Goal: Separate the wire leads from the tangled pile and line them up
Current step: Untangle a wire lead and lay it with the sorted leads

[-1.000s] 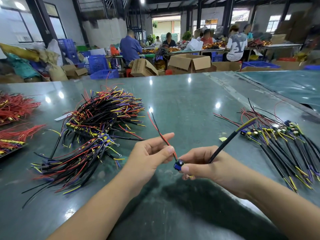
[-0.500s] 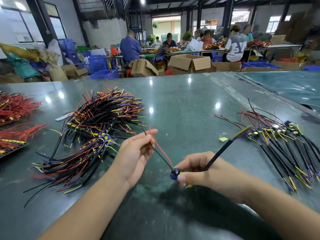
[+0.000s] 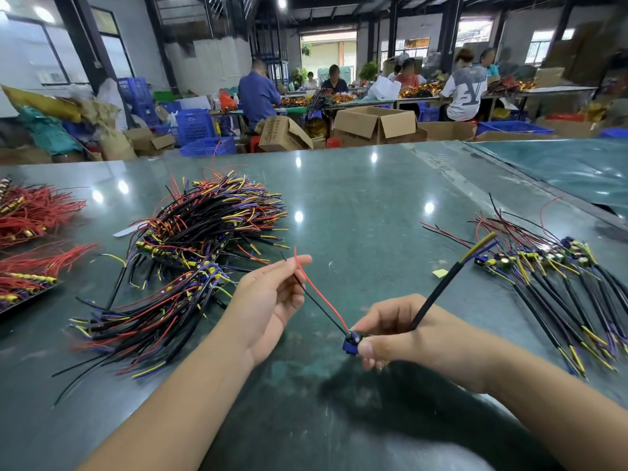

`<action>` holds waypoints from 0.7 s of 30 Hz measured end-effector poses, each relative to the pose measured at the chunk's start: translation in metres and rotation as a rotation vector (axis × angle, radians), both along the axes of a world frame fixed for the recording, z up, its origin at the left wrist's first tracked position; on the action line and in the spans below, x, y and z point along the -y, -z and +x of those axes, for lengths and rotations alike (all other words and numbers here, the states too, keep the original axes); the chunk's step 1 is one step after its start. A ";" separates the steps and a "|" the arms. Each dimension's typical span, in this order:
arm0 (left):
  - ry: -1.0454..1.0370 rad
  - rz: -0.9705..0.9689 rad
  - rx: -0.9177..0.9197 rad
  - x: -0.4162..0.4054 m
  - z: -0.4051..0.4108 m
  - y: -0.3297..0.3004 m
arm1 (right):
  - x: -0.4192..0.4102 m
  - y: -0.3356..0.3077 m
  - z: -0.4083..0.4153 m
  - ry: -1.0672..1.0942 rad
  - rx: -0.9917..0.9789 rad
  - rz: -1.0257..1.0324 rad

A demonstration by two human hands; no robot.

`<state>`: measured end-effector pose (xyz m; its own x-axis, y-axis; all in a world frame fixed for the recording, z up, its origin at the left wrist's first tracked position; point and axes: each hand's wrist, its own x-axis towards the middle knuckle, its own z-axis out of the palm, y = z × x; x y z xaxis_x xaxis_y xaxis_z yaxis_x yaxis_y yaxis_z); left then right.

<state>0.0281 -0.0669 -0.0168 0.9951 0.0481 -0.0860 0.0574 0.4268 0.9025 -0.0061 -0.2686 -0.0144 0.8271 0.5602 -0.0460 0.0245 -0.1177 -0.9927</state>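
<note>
Left: tangled pile (image 3: 190, 263) on my tabletop (image 3: 356, 205).
Right: lined-up leads (image 3: 560, 294).
Between: my 2 hands, 1 lead (image 3: 438, 294).

Glossy dark-green table (image 3: 356, 205), tangled wire pile (image 3: 190, 253) left, lined-up leads (image 3: 557, 287) right (roughly parallel), red wire bundles (image 3: 30, 215) far left
</note>
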 end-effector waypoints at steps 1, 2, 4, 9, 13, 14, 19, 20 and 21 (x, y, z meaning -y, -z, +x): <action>0.037 -0.038 -0.021 -0.002 0.000 -0.001 | 0.001 0.000 -0.001 -0.009 0.000 -0.007; 0.063 -0.057 -0.027 -0.004 0.000 -0.001 | 0.001 0.000 -0.002 -0.007 -0.001 -0.009; 0.084 -0.060 0.001 -0.007 0.000 -0.004 | 0.002 0.001 -0.001 0.035 -0.002 0.001; 0.028 -0.058 0.046 -0.009 0.001 -0.007 | 0.003 0.002 0.003 0.108 -0.022 0.021; 0.025 -0.029 0.029 -0.012 0.003 -0.009 | 0.003 0.001 0.004 0.109 -0.027 0.006; 0.049 -0.017 0.016 -0.013 0.003 -0.009 | 0.003 0.001 0.004 0.106 -0.028 0.000; 0.243 0.081 -0.120 -0.016 0.001 -0.006 | 0.004 0.002 0.003 0.077 -0.031 -0.027; 0.280 0.100 -0.156 -0.016 0.000 -0.005 | 0.004 0.001 0.002 0.070 -0.031 -0.028; 0.304 0.117 -0.188 -0.016 -0.001 -0.005 | 0.004 0.001 0.002 0.068 -0.033 -0.028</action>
